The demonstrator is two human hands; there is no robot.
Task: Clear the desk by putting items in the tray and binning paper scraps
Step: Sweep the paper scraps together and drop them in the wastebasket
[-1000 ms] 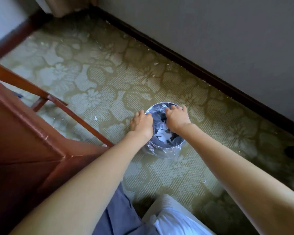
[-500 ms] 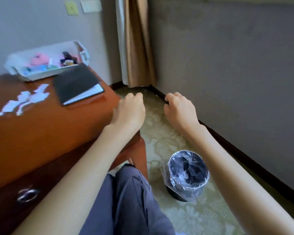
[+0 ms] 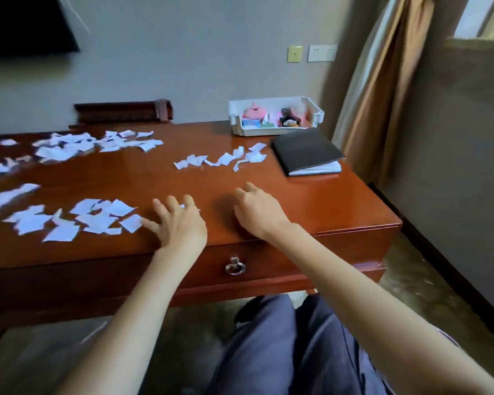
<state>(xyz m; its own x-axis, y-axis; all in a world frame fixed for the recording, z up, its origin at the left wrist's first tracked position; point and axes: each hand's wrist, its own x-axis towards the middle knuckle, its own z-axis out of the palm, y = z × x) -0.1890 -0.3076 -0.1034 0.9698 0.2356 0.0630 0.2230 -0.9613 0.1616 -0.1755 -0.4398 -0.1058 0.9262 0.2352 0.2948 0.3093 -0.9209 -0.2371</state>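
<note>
White paper scraps lie in several patches on the brown desk: a near-left patch, a far-left patch and a middle row. My left hand hovers over the desk's front edge with fingers spread, its fingertips beside the near-left patch. My right hand is to its right, fingers loosely apart, holding nothing. A white tray at the back right of the desk holds small toys, one of them pink. The bin is out of sight.
A black notebook lies in front of the tray near the desk's right edge. A drawer with a ring pull faces my legs. A chair back stands behind the desk. Curtain and wall are to the right.
The view swung up from the bin on the floor to the desk top. Both hands left the bin empty and now reach over the desk's front edge.
</note>
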